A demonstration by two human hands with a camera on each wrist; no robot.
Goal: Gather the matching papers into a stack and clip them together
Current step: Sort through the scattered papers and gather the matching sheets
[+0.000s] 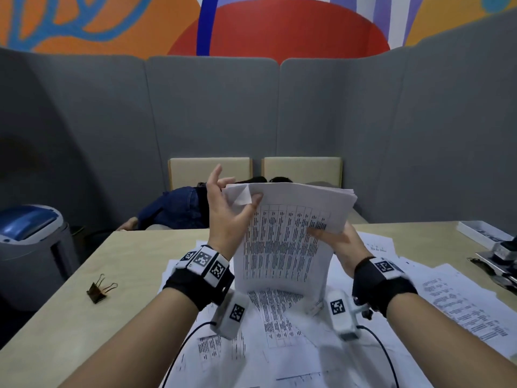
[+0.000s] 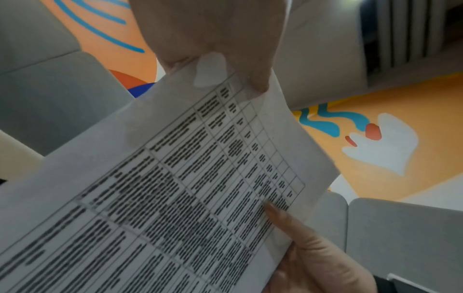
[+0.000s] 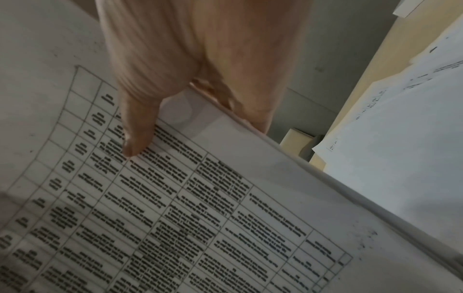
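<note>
A stack of printed table sheets [image 1: 282, 242] stands upright above the table's middle, its top bending away from me. My left hand [image 1: 228, 208] pinches the stack's top left corner, where the front sheet's corner is folded over [image 2: 210, 69]. My right hand [image 1: 333, 239] grips the stack's right edge, thumb on the front sheet [image 3: 136, 136] and fingers behind. The same sheets fill the left wrist view [image 2: 175, 188] and the right wrist view [image 3: 200, 208]. A black binder clip [image 1: 99, 289] with its wire handles up lies on the table at the left.
Many loose printed papers [image 1: 279, 331] cover the wooden table [image 1: 84, 317] under and around my arms, reaching to the right [image 1: 458, 298]. A white tray [image 1: 481, 232] and a metal device [image 1: 500, 256] sit at the far right. Grey partition panels [image 1: 212, 107] stand behind.
</note>
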